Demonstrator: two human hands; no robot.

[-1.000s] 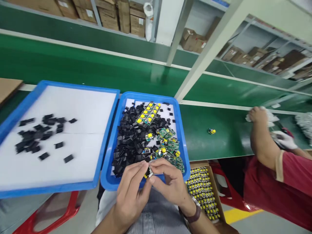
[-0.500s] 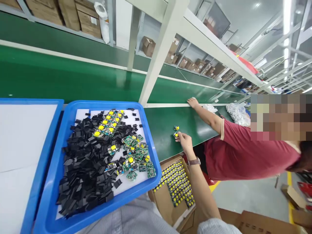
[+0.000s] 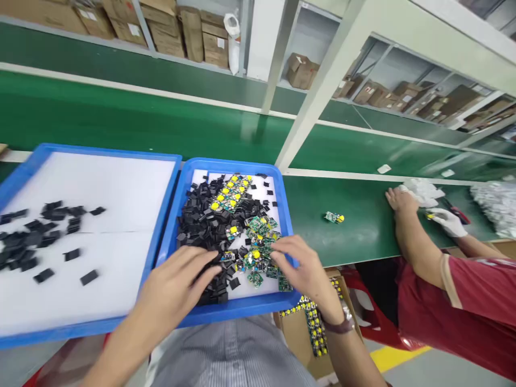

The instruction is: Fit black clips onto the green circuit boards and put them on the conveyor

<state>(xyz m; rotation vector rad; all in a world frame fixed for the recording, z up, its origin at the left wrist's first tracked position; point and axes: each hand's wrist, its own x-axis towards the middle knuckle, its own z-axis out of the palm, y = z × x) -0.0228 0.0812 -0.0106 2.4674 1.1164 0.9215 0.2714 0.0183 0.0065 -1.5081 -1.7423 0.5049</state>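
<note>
A blue tray (image 3: pixel 231 164) in front of me holds a heap of small black plastic pieces (image 3: pixel 205 217) and several green circuit boards with yellow parts (image 3: pixel 258 236). My left hand (image 3: pixel 177 279) lies over the black pieces at the tray's near edge, fingers stretched out and apart. My right hand (image 3: pixel 300 266), with a watch on its wrist, reaches in from the right, its fingertips curled down onto the green boards. I cannot see anything held in either hand. One small board (image 3: pixel 334 217) lies alone on the green conveyor belt (image 3: pixel 355 215).
A larger blue tray (image 3: pixel 100 150) at the left holds a white sheet and scattered black pieces (image 3: pixel 40 231). A cardboard box of boards (image 3: pixel 310 322) sits under my right arm. A person in a red shirt (image 3: pixel 471 301) works at the belt on the right. Shelves with cartons stand behind.
My right hand has come back from the belt, where it left a small board, and now rests on the boards in the tray. My left hand has come into view over the black pieces.
</note>
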